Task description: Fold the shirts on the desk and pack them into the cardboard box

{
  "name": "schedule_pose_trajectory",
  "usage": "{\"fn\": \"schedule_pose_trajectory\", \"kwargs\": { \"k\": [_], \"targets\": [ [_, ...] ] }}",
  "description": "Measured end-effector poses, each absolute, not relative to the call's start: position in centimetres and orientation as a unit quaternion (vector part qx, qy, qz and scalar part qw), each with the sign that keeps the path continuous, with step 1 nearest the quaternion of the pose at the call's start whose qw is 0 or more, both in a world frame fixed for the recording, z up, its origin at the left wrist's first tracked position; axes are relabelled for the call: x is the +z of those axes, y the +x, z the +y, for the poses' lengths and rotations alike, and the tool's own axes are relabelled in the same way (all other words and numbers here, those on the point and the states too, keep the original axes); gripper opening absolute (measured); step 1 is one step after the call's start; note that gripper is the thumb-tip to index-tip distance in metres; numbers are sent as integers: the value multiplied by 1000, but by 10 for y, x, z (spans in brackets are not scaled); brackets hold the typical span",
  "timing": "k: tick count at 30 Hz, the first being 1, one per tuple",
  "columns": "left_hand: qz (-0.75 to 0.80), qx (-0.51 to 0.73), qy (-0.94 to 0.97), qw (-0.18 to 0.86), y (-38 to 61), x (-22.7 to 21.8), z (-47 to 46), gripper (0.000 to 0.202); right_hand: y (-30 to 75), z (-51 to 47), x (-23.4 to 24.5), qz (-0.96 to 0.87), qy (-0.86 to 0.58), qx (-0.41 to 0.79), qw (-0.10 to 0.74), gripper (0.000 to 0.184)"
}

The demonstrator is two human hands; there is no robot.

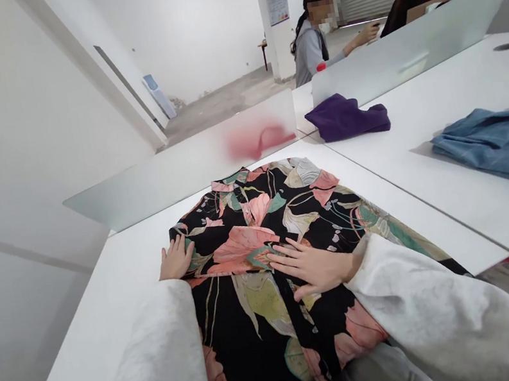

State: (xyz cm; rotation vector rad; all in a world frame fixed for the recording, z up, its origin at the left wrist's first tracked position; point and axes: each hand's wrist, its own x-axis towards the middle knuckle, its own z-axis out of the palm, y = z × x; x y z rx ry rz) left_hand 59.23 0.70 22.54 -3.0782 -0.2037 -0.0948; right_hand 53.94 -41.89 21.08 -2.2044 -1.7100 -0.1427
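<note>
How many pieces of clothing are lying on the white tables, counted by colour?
Black floral shirt: 1
Purple cloth: 1
Blue folded garment: 1
Total: 3

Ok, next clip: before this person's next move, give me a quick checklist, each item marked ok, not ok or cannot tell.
1. Both hands on the black floral garment: ok. The left hand is at its edge, the right hand spread flat on it.
2. Fingers uncovered: ok.
3. Light grey sleeves off the garment: not ok. Both lie over it.
4. Near part lying smooth on the white table: cannot tell. The sleeves hide it.
5. Crumpled purple cloth and folded blue fabric apart from the garment: ok.
6. Grey-topped co-worker away from the hands: ok. They are beyond the frosted divider.
</note>
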Motion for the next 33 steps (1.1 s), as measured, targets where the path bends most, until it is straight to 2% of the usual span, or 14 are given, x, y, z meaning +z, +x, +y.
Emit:
{"fn": "schedule_pose_trajectory", "kwargs": {
  "k": [5, 12, 19, 24, 30, 33],
  "targets": [
    [-99, -36, -994, 10, 602, 211, 10, 63, 539, -419, 210, -599, -779, -19, 184, 82],
    [-159, -74, -985, 2, 604, 213, 15, 71, 540, -418, 211, -598, -780, -2, 184, 78],
    [-135, -119, -983, 30, 589, 221, -9, 57, 544, -418, 207, -605, -779, -18, 164, 73],
    [-96, -71, -992, 39, 564, 229, -26, 59, 545, -417, 206, -610, -778, -31, 149, 73],
    [48, 77, -990, 106, 490, 251, -64, 59, 542, -417, 208, -600, -787, -27, 143, 71],
    [106, 108, -982, 109, 443, 255, -89, 60, 541, -415, 213, -591, -795, -4, 141, 69]
  ]
}}
